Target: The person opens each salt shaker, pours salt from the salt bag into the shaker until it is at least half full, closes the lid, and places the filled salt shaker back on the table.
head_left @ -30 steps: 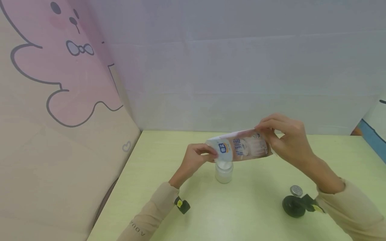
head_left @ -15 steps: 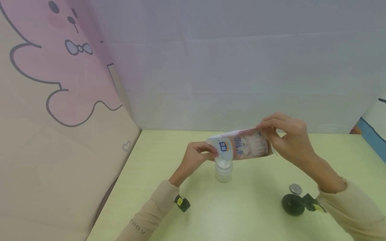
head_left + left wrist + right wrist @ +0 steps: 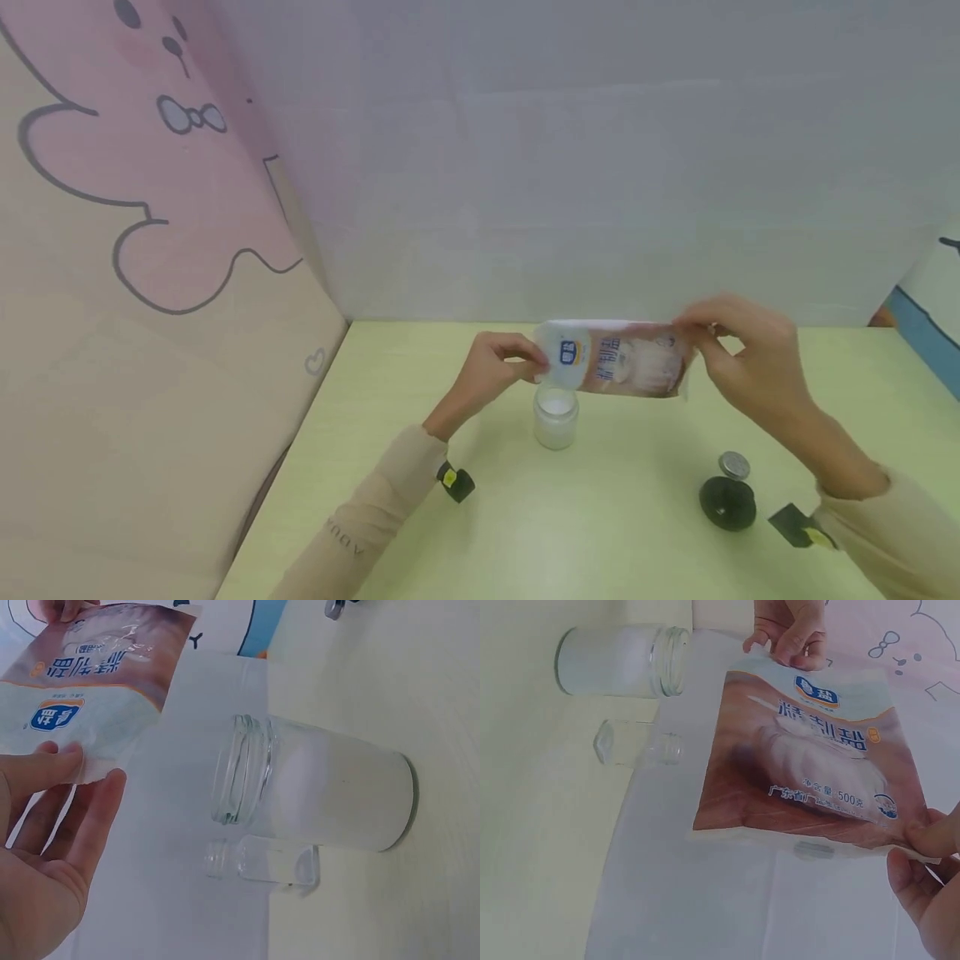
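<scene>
A plastic bag of salt (image 3: pixel 637 360) is stretched sideways above the table, its printed face toward me. My left hand (image 3: pixel 491 375) pinches its pale blue end between thumb and fingers. At the brown end, my right hand (image 3: pixel 761 367) pinches the upper corner, as the right wrist view of the bag (image 3: pixel 810 765) also shows. Just below the bag's left end stands an uncapped glass jar (image 3: pixel 555 427) filled with white salt; its mouth shows, apart from the bag. Beside the jar, the left wrist view has a small clear glass bottle (image 3: pixel 276 861); the head view does not show it.
On the right of the pale green table (image 3: pixel 600 517) lie a silver lid (image 3: pixel 734 465) and a round black object (image 3: pixel 727 503). A pale sheet (image 3: pixel 600 192) hangs behind the table, and a printed cloth (image 3: pixel 187 233) stands along the left.
The bag has lifted off the jar's mouth and shifted right, turning more level. Both hands have moved with it, the right one further right. The jar's opening is now uncovered.
</scene>
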Demonstrator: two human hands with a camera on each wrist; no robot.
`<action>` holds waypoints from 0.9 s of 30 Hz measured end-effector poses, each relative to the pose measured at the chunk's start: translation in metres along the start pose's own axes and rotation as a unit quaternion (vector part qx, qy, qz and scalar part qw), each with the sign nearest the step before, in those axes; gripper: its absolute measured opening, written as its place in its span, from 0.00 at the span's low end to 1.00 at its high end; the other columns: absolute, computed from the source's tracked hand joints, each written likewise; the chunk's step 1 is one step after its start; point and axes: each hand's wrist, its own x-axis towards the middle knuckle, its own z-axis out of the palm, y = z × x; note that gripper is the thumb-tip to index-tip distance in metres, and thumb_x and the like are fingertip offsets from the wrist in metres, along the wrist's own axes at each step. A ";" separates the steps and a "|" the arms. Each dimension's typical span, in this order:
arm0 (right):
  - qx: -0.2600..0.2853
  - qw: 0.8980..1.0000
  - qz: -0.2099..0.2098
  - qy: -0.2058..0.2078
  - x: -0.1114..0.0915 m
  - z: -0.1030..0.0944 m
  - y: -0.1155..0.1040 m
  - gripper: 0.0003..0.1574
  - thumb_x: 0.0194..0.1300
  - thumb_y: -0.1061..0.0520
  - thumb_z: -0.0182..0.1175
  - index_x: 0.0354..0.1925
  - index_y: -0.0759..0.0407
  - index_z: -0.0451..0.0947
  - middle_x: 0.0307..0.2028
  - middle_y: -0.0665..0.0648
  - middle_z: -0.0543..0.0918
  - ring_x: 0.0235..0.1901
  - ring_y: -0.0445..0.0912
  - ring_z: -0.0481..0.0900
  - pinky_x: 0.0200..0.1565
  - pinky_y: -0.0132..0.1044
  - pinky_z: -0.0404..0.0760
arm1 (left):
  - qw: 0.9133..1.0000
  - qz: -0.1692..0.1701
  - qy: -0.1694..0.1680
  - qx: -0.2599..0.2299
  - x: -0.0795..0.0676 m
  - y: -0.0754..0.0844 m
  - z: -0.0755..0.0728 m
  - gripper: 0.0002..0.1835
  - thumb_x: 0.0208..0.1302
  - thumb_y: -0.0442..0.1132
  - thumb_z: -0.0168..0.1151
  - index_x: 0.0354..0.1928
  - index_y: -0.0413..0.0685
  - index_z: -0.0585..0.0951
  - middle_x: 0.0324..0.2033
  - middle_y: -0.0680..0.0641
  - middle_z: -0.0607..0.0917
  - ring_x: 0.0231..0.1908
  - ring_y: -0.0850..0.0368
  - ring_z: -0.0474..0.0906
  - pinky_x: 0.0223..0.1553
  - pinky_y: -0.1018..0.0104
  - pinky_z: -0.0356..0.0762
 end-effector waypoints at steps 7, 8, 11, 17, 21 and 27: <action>0.027 0.997 0.073 0.012 -0.023 -0.003 0.010 0.18 0.44 0.85 0.57 0.28 0.68 0.82 0.25 0.58 0.81 0.30 0.33 0.77 0.35 0.17 0.76 | 1.000 0.012 -0.014 0.009 0.009 0.009 0.000 0.03 0.55 0.26 0.65 0.32 0.38 0.85 0.34 0.44 0.85 0.37 0.53 0.82 0.34 0.57 0.84; 0.033 0.996 0.088 0.009 -0.026 -0.004 0.012 0.18 0.44 0.85 0.57 0.28 0.68 0.81 0.25 0.59 0.81 0.30 0.34 0.77 0.34 0.17 0.77 | 1.000 0.011 -0.017 0.011 0.010 0.011 0.000 0.03 0.55 0.26 0.65 0.32 0.38 0.85 0.34 0.45 0.85 0.37 0.53 0.82 0.34 0.58 0.84; 0.045 0.991 0.124 0.004 -0.036 -0.005 0.017 0.18 0.45 0.85 0.57 0.29 0.69 0.81 0.27 0.59 0.82 0.29 0.35 0.78 0.33 0.18 0.78 | 0.999 0.008 -0.031 0.021 0.016 0.019 0.001 0.03 0.55 0.27 0.66 0.32 0.39 0.85 0.34 0.46 0.85 0.37 0.53 0.82 0.34 0.58 0.84; 0.025 0.988 0.155 -0.006 -0.040 -0.009 0.028 0.16 0.48 0.82 0.60 0.32 0.67 0.83 0.28 0.50 0.82 0.27 0.33 0.78 0.30 0.18 0.78 | 0.997 0.005 -0.063 0.039 0.034 0.037 0.001 0.02 0.55 0.27 0.65 0.31 0.38 0.84 0.33 0.45 0.85 0.35 0.53 0.83 0.33 0.53 0.84; 0.005 0.986 0.164 -0.017 -0.028 -0.007 0.038 0.13 0.51 0.78 0.60 0.33 0.66 0.83 0.28 0.41 0.82 0.26 0.29 0.79 0.27 0.17 0.77 | 0.997 0.003 -0.057 0.054 0.048 0.041 -0.002 0.02 0.55 0.27 0.65 0.32 0.38 0.84 0.32 0.45 0.85 0.35 0.53 0.82 0.34 0.55 0.84; -0.028 0.985 0.163 -0.047 -0.007 0.001 0.062 0.12 0.51 0.77 0.59 0.32 0.67 0.83 0.28 0.58 0.84 0.28 0.23 0.75 0.28 0.14 0.74 | 0.998 0.006 -0.027 0.059 0.068 0.035 -0.006 0.03 0.55 0.26 0.65 0.31 0.38 0.84 0.31 0.46 0.85 0.35 0.54 0.83 0.34 0.58 0.84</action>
